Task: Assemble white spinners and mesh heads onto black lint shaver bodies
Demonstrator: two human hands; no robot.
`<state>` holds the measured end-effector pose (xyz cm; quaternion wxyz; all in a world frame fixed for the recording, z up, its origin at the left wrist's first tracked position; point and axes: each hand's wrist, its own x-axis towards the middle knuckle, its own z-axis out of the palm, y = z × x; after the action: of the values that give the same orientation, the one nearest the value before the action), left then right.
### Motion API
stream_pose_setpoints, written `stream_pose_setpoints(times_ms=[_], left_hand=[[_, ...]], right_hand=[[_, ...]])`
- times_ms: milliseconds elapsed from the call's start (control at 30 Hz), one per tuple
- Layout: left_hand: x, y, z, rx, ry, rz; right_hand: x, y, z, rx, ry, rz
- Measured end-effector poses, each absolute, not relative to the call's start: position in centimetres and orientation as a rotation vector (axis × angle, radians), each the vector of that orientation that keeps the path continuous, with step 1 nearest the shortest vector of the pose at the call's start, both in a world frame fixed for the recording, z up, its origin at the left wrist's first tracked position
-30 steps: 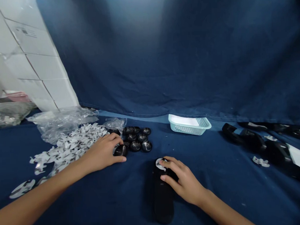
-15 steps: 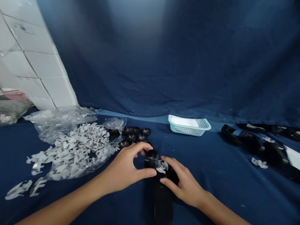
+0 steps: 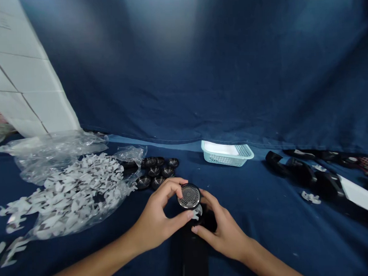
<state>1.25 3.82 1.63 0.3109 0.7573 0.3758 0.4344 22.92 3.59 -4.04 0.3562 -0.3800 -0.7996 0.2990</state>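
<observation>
My left hand (image 3: pixel 162 219) grips a round black cap (image 3: pixel 189 196) by its rim between thumb and fingers. The cap's perforated metal face is turned toward me. Just below it, my right hand (image 3: pixel 221 225) is closed around the head of a black long-handled device (image 3: pixel 195 250), which looks like a fabric shaver. A white piece (image 3: pixel 197 213) shows in that head, partly hidden under the cap. Whether cap and head touch, I cannot tell. Several more black caps (image 3: pixel 154 171) lie beyond my left hand.
A heap of white plastic pieces (image 3: pixel 80 190) on clear plastic film (image 3: pixel 60 150) covers the left. A light-blue basket (image 3: pixel 223 158) stands at the back, against a dark blue curtain (image 3: pixel 182 81). Black device parts (image 3: pixel 302 172) and a loose white piece (image 3: pixel 311 197) lie at right.
My left hand has tilted the cap, so its mesh face now shows instead of its side. My right hand still holds the black device. The view has shifted slightly.
</observation>
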Motion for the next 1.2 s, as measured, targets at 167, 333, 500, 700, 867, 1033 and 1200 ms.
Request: stream_pose_setpoints(times_ms=[167,333,500,700,867,1033,1200], left_hand=[[1.2,3.3,-0.3,2.089,0.991,1.125],[1.2,3.2,-0.8,2.177,0.975,0.815],[1.1,3.2,-1.4,2.139,1.011,0.847],[1.3,3.0,-1.8,2.138,1.070,0.960],[1.5,3.0,-1.5,2.159,1.060,0.942],[1.5,2.9,-1.5,2.082,1.063,0.955],[1.5,3.0,-1.6,2.016,1.055,0.934]], right_hand=[[22.8,3.7,-4.1,-0.948,-1.975,0.850],[22.9,3.7,-4.0,-0.957,-1.973,0.840],[22.9,3.7,-4.0,-0.944,-1.969,0.846],[22.9,3.6,-4.1,-0.976,-1.969,0.839],[22.8,3.5,-4.2,-0.973,-1.978,0.819],[22.8,3.5,-4.2,-0.961,-1.982,0.801],[22.9,3.6,-4.3,-0.976,-1.970,0.802]])
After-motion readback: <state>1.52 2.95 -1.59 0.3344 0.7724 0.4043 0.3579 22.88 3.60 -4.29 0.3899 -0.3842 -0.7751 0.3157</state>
